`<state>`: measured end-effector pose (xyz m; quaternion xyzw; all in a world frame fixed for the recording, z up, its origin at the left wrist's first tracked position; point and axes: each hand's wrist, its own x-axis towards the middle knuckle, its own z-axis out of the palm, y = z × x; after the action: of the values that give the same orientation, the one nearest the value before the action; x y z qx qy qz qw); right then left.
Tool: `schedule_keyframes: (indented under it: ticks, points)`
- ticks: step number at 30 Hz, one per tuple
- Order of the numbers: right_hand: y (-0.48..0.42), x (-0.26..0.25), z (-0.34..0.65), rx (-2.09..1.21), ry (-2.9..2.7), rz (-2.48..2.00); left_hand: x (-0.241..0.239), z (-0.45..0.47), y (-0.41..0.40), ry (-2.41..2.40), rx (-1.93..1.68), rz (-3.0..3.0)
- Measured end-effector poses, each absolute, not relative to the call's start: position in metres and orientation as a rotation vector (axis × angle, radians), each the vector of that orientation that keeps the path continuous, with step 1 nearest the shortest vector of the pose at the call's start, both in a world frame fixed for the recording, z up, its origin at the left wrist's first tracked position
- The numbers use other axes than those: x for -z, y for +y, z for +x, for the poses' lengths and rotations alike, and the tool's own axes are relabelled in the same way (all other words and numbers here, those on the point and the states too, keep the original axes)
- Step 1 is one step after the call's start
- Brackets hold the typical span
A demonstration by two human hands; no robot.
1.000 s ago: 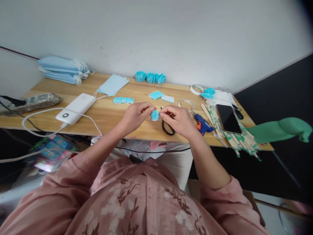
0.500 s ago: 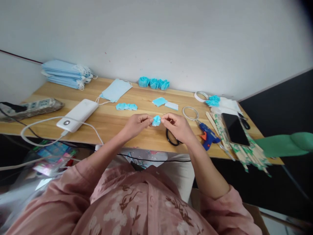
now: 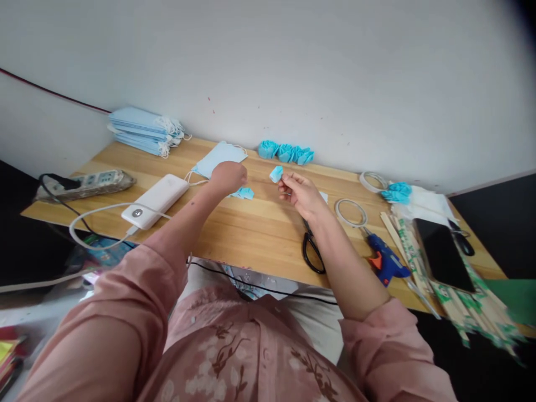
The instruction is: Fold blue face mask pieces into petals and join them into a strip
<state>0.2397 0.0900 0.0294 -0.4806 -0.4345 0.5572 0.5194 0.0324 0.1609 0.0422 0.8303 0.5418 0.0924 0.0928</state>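
Note:
My right hand (image 3: 300, 192) pinches a small folded blue piece (image 3: 276, 173) and holds it up above the wooden table (image 3: 234, 234). My left hand (image 3: 228, 177) is stretched out to the left, curled over a little row of blue folded pieces (image 3: 244, 193) lying on the table; its fingers are hidden. Just beyond it lies a flat blue face mask (image 3: 218, 158). A row of blue folded rosettes (image 3: 285, 152) stands by the wall.
A stack of masks (image 3: 144, 130) sits at the back left, a power strip (image 3: 86, 183) and a white power bank (image 3: 154, 200) with cable left. Black scissors (image 3: 312, 249), a tape ring (image 3: 352, 211), a blue glue gun (image 3: 386, 262), a phone (image 3: 443, 253) and wooden sticks (image 3: 460, 301) lie right.
The hands have parted. My right hand has kept the blue piece and lifted it farther back; my left hand has let go and reached left to the row of pieces.

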Motion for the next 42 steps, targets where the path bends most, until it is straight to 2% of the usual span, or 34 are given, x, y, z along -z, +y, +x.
schedule_keyframes:
  ticks: [5,11,14,16,19,21,27,42]
  points:
    - [0.089,-0.027,0.247,-1.347,-1.110,-1.195,-0.033,0.034,0.170,1.519,-0.044,2.470]
    - [0.081,-0.028,0.248,-1.291,-1.188,-1.220,-0.029,0.036,0.161,1.487,0.001,2.576]
    - [0.075,-0.024,0.246,-1.264,-1.228,-1.246,-0.032,0.033,0.154,1.479,-0.136,2.614]
    - [0.072,-0.023,0.247,-1.241,-1.243,-1.253,-0.038,0.030,0.148,1.418,-0.383,2.551]
    - [0.067,-0.024,0.250,-1.174,-1.257,-1.236,-0.046,0.026,0.133,1.221,-0.770,2.284]
    - [0.065,-0.026,0.252,-1.119,-1.302,-1.217,-0.049,0.026,0.124,1.146,-0.878,2.107]
    - [0.057,-0.035,0.254,-1.061,-1.496,-1.265,-0.045,0.029,0.113,1.025,-0.931,1.903]
    - [0.055,-0.036,0.249,-1.037,-1.568,-1.371,-0.053,0.030,0.104,0.978,-0.915,1.936]
